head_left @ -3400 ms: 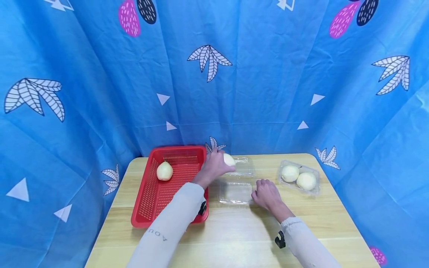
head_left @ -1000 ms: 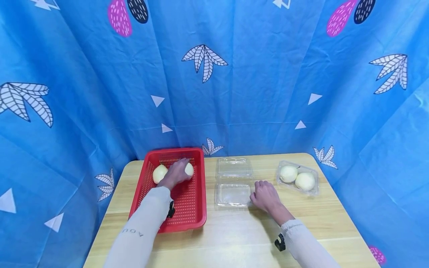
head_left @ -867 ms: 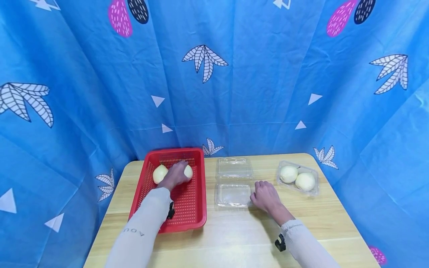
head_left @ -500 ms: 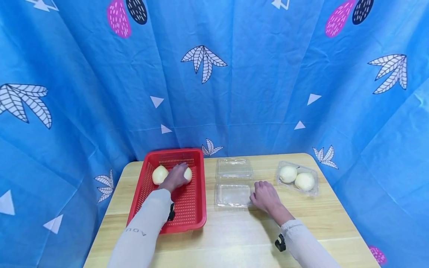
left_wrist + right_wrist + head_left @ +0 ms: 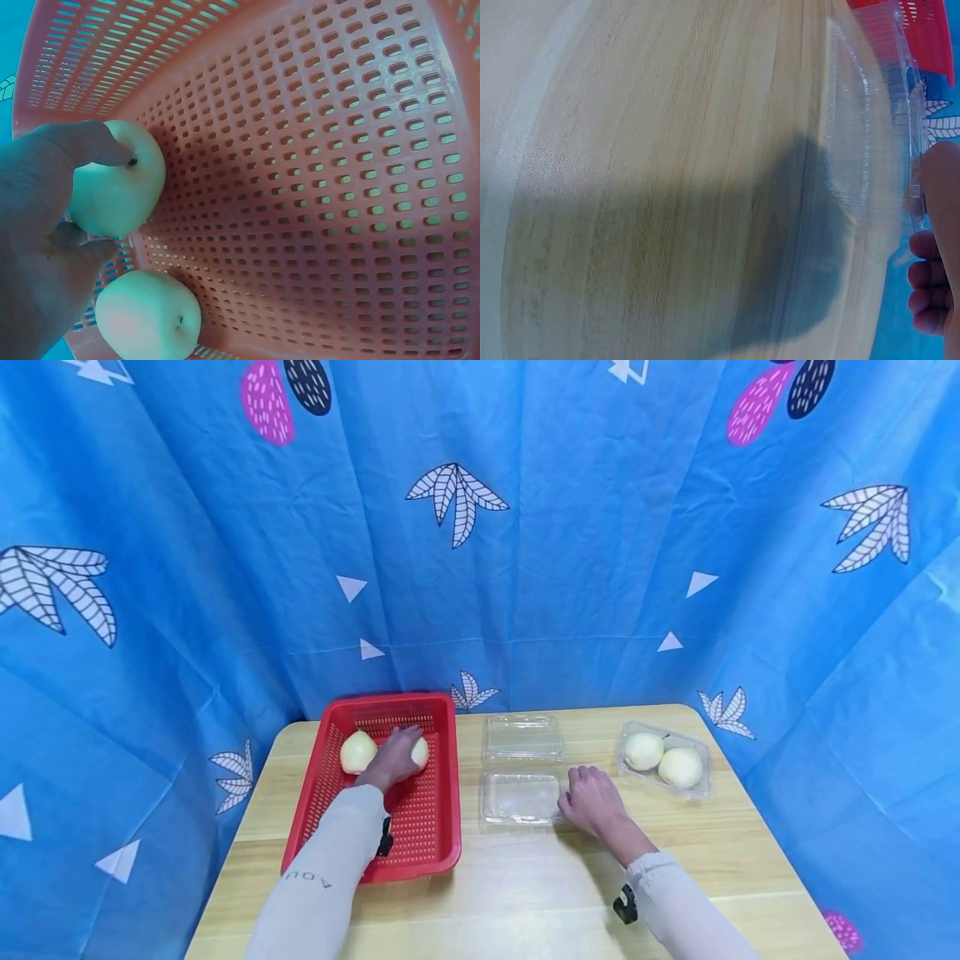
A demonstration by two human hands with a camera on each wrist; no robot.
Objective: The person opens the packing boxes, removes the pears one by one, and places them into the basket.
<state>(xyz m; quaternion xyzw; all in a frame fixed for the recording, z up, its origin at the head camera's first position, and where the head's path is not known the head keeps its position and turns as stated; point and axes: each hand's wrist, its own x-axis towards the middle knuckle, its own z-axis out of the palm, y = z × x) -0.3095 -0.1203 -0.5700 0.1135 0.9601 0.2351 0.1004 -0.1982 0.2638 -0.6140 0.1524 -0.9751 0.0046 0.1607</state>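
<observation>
My left hand (image 5: 393, 760) is inside the red plastic basket (image 5: 452, 802), gripping a pale yellow pear (image 5: 421, 753). In the left wrist view one finger lies by the stem of this pear (image 5: 124, 191) and the thumb is at its lower side. A second pear (image 5: 146, 315) sits beside it in the basket. On the table, my right hand (image 5: 596, 802) pinches the near right edge of a hinged clear plastic container (image 5: 521, 797), which lies open with its lid folded back. The right wrist view shows the container wall (image 5: 847, 112) at the fingers, with the other fingers curled below.
Another clear plastic box (image 5: 636, 727) with two pears (image 5: 681, 767) in it stands at the back right of the wooden table (image 5: 510, 902). A blue patterned curtain (image 5: 570, 568) hangs right behind the table and along both sides.
My left hand has carried the pear leftward from over the clear container into the basket. Over the last second it has barely moved. The right hand stays at the container's edge.
</observation>
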